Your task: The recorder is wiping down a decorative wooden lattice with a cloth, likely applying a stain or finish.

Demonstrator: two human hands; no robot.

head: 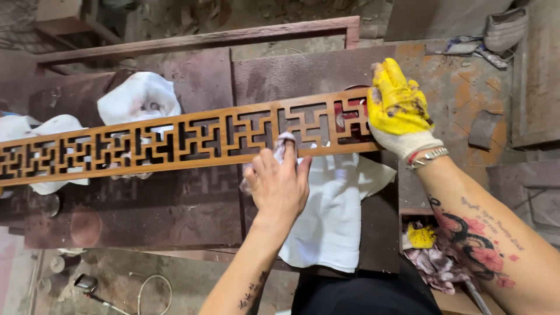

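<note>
— Dusty, stained boards make up your bench (175,216), and the long carved wooden lattice panel (175,140) lies across it from the left edge almost to the right, resting on white cloths (335,216) spread underneath.

— What are my hands doing?

— Your left hand (279,185) is bare, its fingers pinched shut around a small wad of cloth (286,143), pressed against the lower rail of the panel near its right end. Your right hand (396,108), in a yellow-palmed work glove, lies flat and spread on the panel's right end. It pins the wood down rather than gripping it.

— So which step is this?

— It looks like rubbing or wiping the fretwork, section by section. You are working the right end; I cannot tell how much of the stretch toward the left edge has been treated.

— And the next move?

— Likely it calls for pushing the wad into the narrow cut-outs beside your fingers, with light pressure so the thin bars don't snap. Keep the gloved hand bearing down so the panel doesn't slide on the cloths.
</note>
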